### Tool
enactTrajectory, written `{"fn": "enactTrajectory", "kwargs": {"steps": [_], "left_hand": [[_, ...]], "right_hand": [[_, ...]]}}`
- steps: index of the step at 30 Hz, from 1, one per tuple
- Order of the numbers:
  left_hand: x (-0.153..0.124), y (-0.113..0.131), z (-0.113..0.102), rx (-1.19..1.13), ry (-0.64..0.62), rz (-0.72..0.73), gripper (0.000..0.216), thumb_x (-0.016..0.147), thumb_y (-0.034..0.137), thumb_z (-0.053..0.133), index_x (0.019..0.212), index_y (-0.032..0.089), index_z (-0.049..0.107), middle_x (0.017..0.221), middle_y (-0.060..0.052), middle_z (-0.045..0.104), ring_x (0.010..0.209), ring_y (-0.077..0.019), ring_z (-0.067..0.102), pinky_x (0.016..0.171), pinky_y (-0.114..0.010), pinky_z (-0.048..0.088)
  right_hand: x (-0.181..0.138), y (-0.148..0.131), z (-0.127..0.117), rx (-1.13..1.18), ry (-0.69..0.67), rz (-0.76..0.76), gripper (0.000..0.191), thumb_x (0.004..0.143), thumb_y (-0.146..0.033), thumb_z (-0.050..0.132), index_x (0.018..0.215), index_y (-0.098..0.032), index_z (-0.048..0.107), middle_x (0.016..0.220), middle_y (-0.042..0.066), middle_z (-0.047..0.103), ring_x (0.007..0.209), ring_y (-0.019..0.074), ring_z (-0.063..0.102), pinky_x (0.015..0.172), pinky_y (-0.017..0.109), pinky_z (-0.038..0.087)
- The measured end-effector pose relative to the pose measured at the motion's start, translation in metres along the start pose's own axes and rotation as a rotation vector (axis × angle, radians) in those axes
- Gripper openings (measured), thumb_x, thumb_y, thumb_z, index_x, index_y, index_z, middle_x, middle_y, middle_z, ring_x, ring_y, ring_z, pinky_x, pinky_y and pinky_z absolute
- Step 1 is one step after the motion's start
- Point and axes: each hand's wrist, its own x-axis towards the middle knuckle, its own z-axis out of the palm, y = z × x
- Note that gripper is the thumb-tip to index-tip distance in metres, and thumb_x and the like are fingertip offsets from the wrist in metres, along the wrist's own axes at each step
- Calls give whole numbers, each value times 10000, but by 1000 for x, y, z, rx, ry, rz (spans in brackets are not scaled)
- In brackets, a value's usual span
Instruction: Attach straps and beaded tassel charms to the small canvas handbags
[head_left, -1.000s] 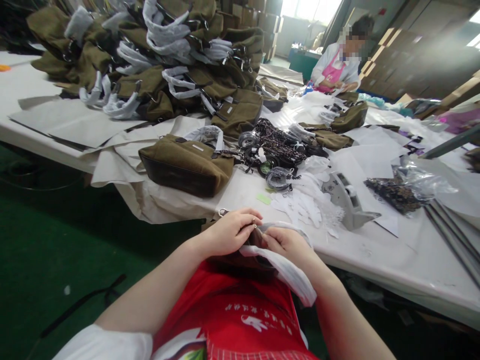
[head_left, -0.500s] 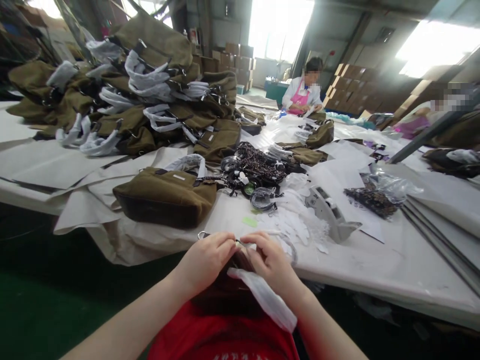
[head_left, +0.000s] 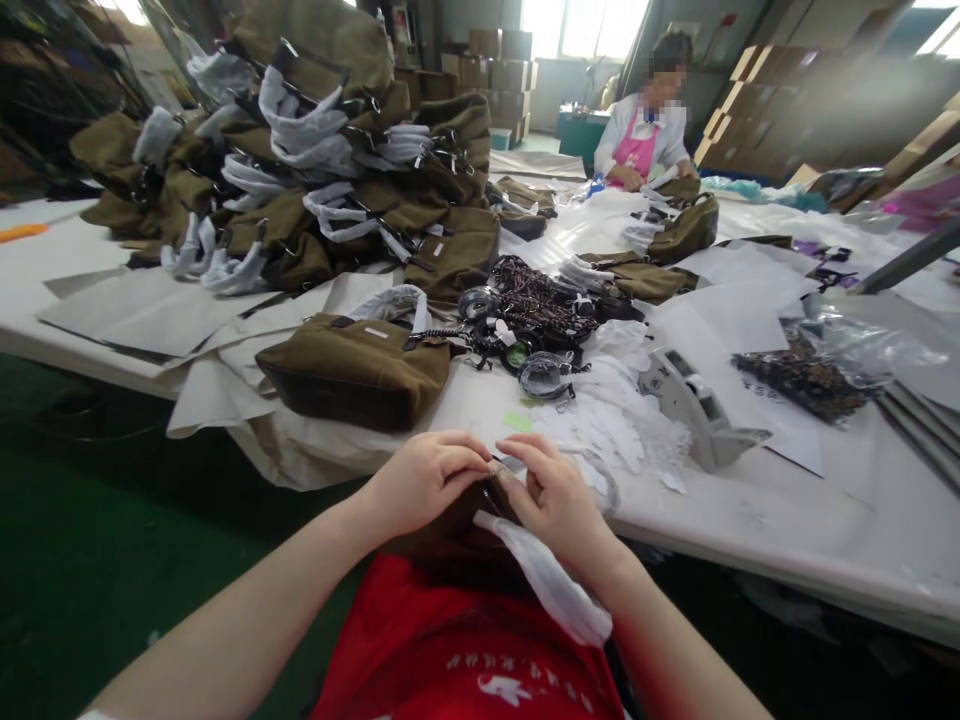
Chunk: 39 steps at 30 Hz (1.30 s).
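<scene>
Close to my body, at the table's front edge, is a dark brown bag [head_left: 456,525], mostly in shadow and partly hidden by my hands. My left hand [head_left: 429,475] pinches its upper edge between thumb and fingers. On the other side, my right hand [head_left: 553,497] has its thumb and fingers closed on the same edge, the fingertips of both hands nearly meeting. Below my right hand hangs a handle wrapped in white paper [head_left: 551,580]. An olive handbag [head_left: 356,370] with a wrapped handle sits on the table ahead of my left hand.
A tall heap of olive bags [head_left: 300,190] covers the table's left side. Coiled straps and cords [head_left: 540,310], white tags [head_left: 611,435], a grey stapler-like tool [head_left: 694,405] and a plastic bag of small dark parts [head_left: 817,375] lie ahead. A person in a pink apron [head_left: 637,150] works across the table.
The view has tilted down and turned a little left, so the table's things appear shifted right and up. Both hands keep their hold on the bag's edge, with small finger movements.
</scene>
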Motion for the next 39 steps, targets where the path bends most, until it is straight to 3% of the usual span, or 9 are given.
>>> {"fn": "enactTrajectory", "kwargs": {"steps": [3, 6, 9, 13, 18, 22, 31, 35, 39], "left_hand": [[19, 9, -11, -16, -2, 22, 177, 915, 214, 561, 865, 187, 729, 976, -46, 716, 910, -147, 657, 851, -249, 509], [53, 1, -11, -167, -63, -52, 197, 911, 284, 562, 981, 180, 714, 1039, -63, 711, 878, -150, 664, 760, -234, 525], [99, -18, 7, -89, -126, -180, 339, 911, 336, 547, 1190, 167, 637, 1110, -79, 699, 854, -154, 669, 715, -237, 532], [159, -36, 49, 308, -251, -213, 273, 882, 328, 593, 1086, 178, 694, 1138, -85, 696, 1029, -205, 650, 908, -272, 495], [192, -46, 95, 454, -286, -333, 304, 791, 329, 725, 991, 101, 695, 1052, -156, 697, 1024, -275, 656, 910, -391, 512], [190, -54, 96, 486, -278, -353, 261, 919, 350, 591, 996, 116, 679, 1021, -102, 706, 966, -203, 665, 901, -413, 520], [121, -71, 17, 463, -160, -222, 293, 827, 189, 527, 1030, 191, 739, 1040, -92, 733, 1004, -249, 671, 914, -324, 501], [82, -87, 13, 400, -257, -205, 306, 773, 128, 578, 1033, 197, 725, 1155, -56, 702, 1100, -203, 637, 997, -256, 459], [51, -89, 22, 358, -185, -263, 582, 765, 73, 559, 1336, 187, 535, 1435, -74, 509, 1279, -193, 520, 1094, -258, 383]], "right_hand": [[4, 2, 8, 272, -27, -12, 168, 895, -277, 557, 931, -198, 700, 968, 60, 704, 885, 172, 626, 800, 294, 498], [-1, 9, 23, 725, 6, 227, 304, 903, -446, 557, 802, -177, 655, 747, 29, 697, 488, 76, 484, 451, 204, 373], [-14, 17, 36, 1011, 12, 402, 380, 831, -546, 636, 776, -171, 613, 610, -10, 644, 348, 16, 230, 353, 194, 133], [-31, 24, 37, 937, 110, 438, 367, 811, -530, 680, 802, -163, 672, 600, -16, 613, 399, 18, 286, 392, 183, 172], [-37, 33, 21, 819, 234, 457, 395, 796, -557, 684, 795, -163, 705, 626, -1, 626, 464, 46, 382, 452, 191, 283], [-36, 38, 15, 742, 241, 463, 418, 782, -574, 682, 799, -160, 735, 615, 15, 640, 484, 73, 433, 480, 211, 343], [-26, 33, 20, 694, 163, 458, 382, 804, -527, 659, 837, -156, 746, 597, 9, 630, 437, 63, 392, 417, 205, 277], [-14, 30, 23, 741, 19, 537, 393, 736, -521, 701, 780, -132, 726, 523, -5, 601, 376, 33, 298, 387, 199, 171], [4, 36, 28, 749, -101, 647, 373, 653, -503, 730, 733, -141, 688, 478, -22, 576, 332, 30, 253, 357, 207, 114]]}}
